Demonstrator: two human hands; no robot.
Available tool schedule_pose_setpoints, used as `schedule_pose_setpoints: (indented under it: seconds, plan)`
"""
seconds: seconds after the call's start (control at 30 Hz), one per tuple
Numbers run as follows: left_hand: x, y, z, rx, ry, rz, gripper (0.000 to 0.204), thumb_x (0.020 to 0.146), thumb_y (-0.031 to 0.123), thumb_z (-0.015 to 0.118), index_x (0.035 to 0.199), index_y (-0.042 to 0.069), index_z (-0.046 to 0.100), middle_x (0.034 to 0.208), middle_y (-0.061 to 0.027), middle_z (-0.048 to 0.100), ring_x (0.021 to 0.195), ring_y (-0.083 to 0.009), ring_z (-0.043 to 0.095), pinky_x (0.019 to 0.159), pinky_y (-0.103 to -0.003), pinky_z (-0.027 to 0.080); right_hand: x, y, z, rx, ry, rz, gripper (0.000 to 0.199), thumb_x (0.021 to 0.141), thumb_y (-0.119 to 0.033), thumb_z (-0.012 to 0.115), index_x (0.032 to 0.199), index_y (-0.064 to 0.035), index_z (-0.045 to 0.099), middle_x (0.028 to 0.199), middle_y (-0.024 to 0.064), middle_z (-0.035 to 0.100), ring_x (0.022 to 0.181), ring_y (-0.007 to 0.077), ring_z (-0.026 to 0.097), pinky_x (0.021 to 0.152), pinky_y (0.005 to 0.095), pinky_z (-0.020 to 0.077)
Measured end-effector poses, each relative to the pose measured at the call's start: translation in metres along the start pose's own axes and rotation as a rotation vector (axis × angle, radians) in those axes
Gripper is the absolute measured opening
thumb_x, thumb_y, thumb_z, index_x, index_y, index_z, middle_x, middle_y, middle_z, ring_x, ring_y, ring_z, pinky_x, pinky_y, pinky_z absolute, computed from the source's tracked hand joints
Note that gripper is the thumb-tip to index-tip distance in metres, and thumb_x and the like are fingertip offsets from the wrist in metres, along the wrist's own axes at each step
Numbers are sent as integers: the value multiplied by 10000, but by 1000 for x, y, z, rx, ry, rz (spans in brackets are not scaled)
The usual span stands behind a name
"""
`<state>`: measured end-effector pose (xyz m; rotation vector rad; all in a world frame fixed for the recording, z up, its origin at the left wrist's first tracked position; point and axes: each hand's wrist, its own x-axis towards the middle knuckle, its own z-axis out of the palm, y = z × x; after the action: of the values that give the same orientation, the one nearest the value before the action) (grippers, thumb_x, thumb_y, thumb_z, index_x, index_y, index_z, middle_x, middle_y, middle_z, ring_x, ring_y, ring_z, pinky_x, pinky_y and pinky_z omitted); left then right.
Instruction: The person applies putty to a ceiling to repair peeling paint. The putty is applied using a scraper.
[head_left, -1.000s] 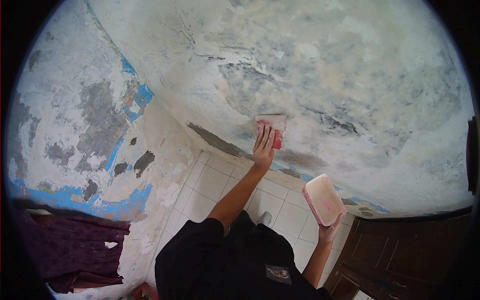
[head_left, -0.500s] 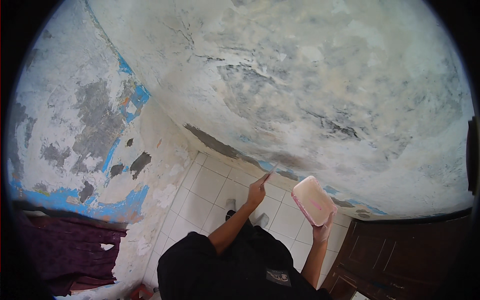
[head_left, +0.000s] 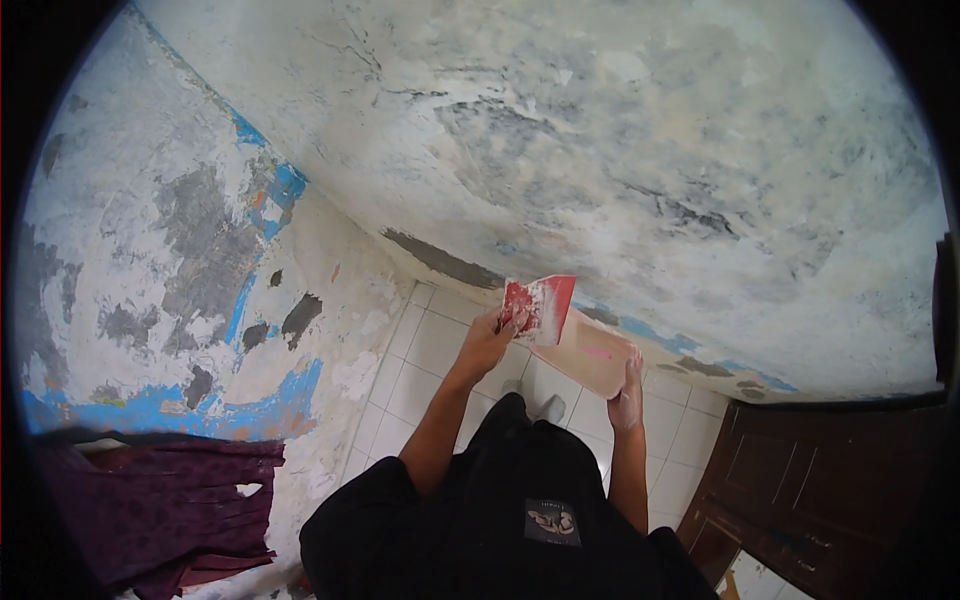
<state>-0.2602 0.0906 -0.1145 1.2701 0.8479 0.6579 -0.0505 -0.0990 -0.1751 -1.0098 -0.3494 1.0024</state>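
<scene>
My left hand [head_left: 484, 346] is closed around a red putty scraper [head_left: 552, 308] with white filler smeared over its face. The scraper's wide blade points up and to the right, over the left end of a shallow pinkish tray [head_left: 590, 362]. I cannot tell whether the two touch. My right hand [head_left: 627, 392], whitened with filler, grips the tray by its right end. A pink streak marks the tray's pale inside. Beyond both hands rises a patchy white wall [head_left: 620, 130] with grey smears and cracks.
A second wall [head_left: 150, 250] with blue and grey bare patches meets it at the left. A purple curtain [head_left: 170, 510] hangs lower left. Dark wooden furniture [head_left: 800, 490] stands lower right. White floor tiles [head_left: 430, 340] lie below, with my feet on them.
The scraper has turned from edge-on near the wall to broad face showing, beside the tray. My left hand moved left and nearer; the tray tilted and shifted left, and my right hand rose with it.
</scene>
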Motion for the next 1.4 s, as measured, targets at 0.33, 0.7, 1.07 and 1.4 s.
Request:
schedule_pose_setpoints:
  seconds: [0.33, 0.7, 1.07, 1.4]
  plan:
    - [4, 55, -17, 714, -355, 446, 196, 914, 82, 617, 1089, 29, 689, 993, -170, 708, 919, -361, 664, 836, -426, 523, 2, 3, 66, -85, 4, 7, 502, 1099, -472, 392, 1437, -105, 452, 1402, 54, 507, 1347, 183, 452, 1152, 367, 346]
    - [13, 44, -24, 1240, -380, 761, 325, 860, 115, 625, 1172, 129, 715, 1176, -41, 702, 1158, -251, 619, 999, -405, 477, 9, 23, 116, -19, 20, 10, 526, 1095, -504, 368, 1462, -132, 426, 1438, 64, 482, 1375, 202, 438, 1144, 388, 374]
    - [22, 62, -38, 1116, -678, 708, 410, 814, -25, 598, 1174, 130, 714, 1147, -63, 716, 1130, -272, 640, 975, -429, 488, 15, 37, 114, 37, 94, 11, 551, 1096, -515, 357, 1492, -134, 398, 1448, 84, 495, 1377, 227, 451, 1149, 401, 385]
    - [30, 69, -25, 1071, -672, 605, 378, 801, -54, 585, 1131, 79, 711, 1091, -118, 715, 1078, -329, 648, 948, -447, 507, 26, 15, 126, 22, 105, -21, 572, 1094, -512, 367, 1514, -125, 377, 1483, 79, 466, 1393, 222, 433, 1165, 406, 367]
